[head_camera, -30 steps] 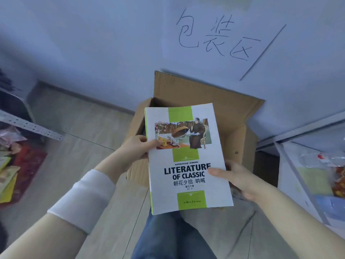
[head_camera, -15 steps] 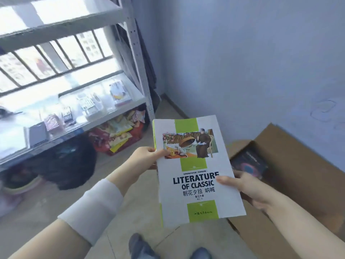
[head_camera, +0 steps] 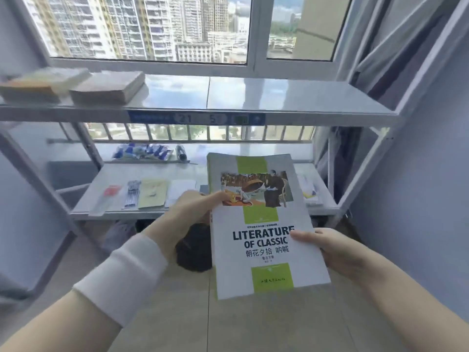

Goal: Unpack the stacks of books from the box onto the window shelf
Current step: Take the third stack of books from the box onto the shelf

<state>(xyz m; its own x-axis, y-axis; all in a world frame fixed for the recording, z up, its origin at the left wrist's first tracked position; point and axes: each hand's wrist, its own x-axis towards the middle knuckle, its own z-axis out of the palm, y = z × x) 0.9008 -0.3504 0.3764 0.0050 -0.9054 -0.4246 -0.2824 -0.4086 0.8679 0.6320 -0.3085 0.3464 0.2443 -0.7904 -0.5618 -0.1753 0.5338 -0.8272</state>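
Holding the book stack [head_camera: 264, 224] level in the air, short of and below the window shelf [head_camera: 253, 97], the person has the left hand [head_camera: 187, 212] pinching the spine edge and the right hand [head_camera: 327, 247] gripping the opposite edge, probably so the pile stays squared up. Two other stacks [head_camera: 106, 87] sit at the shelf's left end, so the bare middle looks like the obvious spot. The box isn't in view.

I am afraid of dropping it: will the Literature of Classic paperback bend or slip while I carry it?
Probably fairly stiff: the paperback shows no sag between the left hand and the right hand. Its cover looks smooth, so it may slip from a loose pinch.
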